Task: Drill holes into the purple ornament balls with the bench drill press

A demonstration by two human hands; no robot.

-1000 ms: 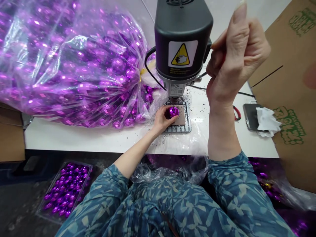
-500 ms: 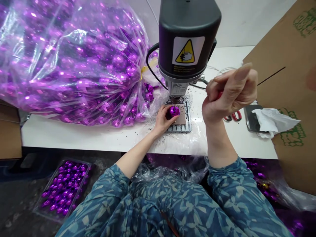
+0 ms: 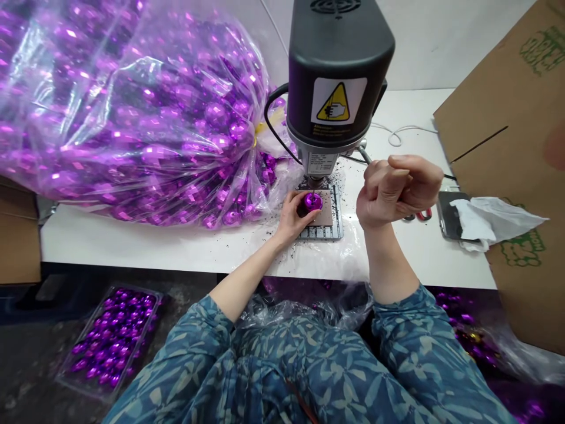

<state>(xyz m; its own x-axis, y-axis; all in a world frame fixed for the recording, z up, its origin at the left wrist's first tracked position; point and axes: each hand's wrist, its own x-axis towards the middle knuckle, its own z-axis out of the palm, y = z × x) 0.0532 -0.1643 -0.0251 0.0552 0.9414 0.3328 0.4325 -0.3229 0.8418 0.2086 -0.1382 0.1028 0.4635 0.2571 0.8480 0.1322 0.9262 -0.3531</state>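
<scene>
Purple ball [image 3: 313,203] is held directly beneath the drill press [image 3: 339,59], on a beige pad [image 3: 327,217] laid over the machine's slotted base plate [image 3: 320,234]. It is gripped from its left side between the thumb and fingers of the left hand [image 3: 295,215]. The thin bit [image 3: 313,193] is lined up with the ball's top; whether it has entered cannot be told. To the right of the drill press, the right hand [image 3: 399,189] is closed in a fist at the end of the lever [image 3: 364,154], whose grip is hidden by the fingers.

Several things could go wrong. Because a round, glossy surface is pinched by fingers alone, the ball could be spun or rolled by the bit if the pinch were loosened. The bit could be made to skid if the lever were pulled while the ball sat off-centre, and the fingertips, being just beside it, could be nicked. Too hard a pull could crack the shell. The loose plastic film [image 3: 348,247] in front of the drill press could be snagged if it were dragged toward the bit.
</scene>
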